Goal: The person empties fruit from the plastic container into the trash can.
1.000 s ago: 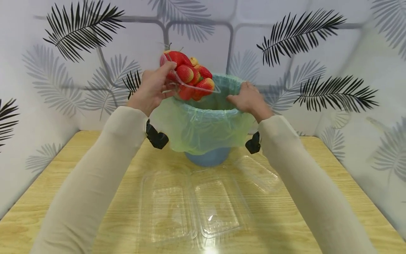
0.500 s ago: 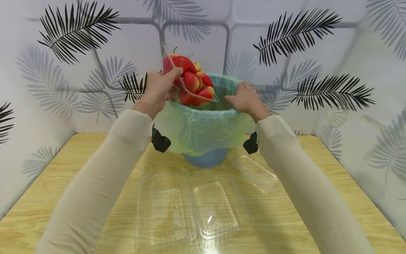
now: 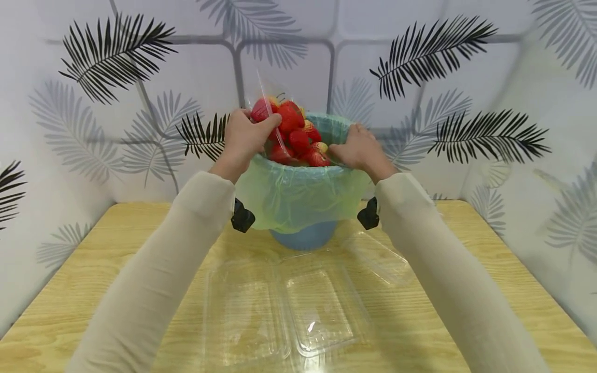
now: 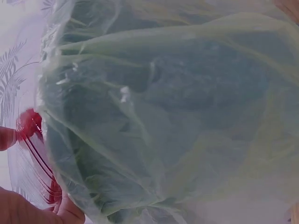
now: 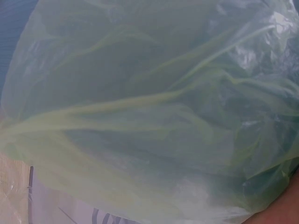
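Observation:
My left hand grips a clear plastic box by its side, thumb over the near wall. The box is tilted steeply over the mouth of a blue bin. Several red strawberries with yellowish tips are heaped at its low end, right over the bin's opening. A pale green bin liner is folded down over the bin's rim. On the right, my right hand holds the lined rim, thumb inside. In the left wrist view the liner covers most of the picture, with red fruit at its edge.
Two clear plastic boxes lie side by side on the wooden table in front of the bin. Another clear plastic piece lies to the right, close to the right forearm. A leaf-patterned wall stands behind.
My left hand has moved right and slightly down, tipping the box more steeply. The strawberries have slid down toward the bin's opening. My right hand has stayed at the rim.

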Demonstrator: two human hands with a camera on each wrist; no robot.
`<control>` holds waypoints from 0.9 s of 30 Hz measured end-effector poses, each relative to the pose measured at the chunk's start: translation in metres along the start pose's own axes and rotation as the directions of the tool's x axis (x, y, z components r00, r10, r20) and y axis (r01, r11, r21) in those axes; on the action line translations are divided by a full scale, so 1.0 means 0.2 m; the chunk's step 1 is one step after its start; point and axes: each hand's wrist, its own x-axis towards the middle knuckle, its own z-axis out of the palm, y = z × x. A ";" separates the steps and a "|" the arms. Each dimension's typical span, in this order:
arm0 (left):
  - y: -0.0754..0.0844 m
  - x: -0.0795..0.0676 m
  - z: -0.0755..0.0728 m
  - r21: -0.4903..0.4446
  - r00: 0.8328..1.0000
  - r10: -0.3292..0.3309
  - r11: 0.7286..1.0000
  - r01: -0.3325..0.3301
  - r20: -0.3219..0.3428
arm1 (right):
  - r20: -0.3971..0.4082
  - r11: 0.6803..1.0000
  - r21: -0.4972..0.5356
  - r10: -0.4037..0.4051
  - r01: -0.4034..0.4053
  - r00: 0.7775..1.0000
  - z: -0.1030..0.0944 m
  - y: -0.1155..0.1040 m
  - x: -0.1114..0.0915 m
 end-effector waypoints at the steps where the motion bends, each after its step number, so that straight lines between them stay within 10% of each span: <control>1: 0.00 0.00 0.00 0.028 1.000 0.011 1.000 -0.011 -0.006 | 0.000 1.000 -0.002 -0.003 0.003 1.000 0.00 0.00 0.00; 27: -0.04 -0.01 0.04 0.202 0.981 0.193 0.961 -0.188 -0.004 | 0.016 1.000 0.016 0.008 -0.009 1.000 0.00 0.00 0.00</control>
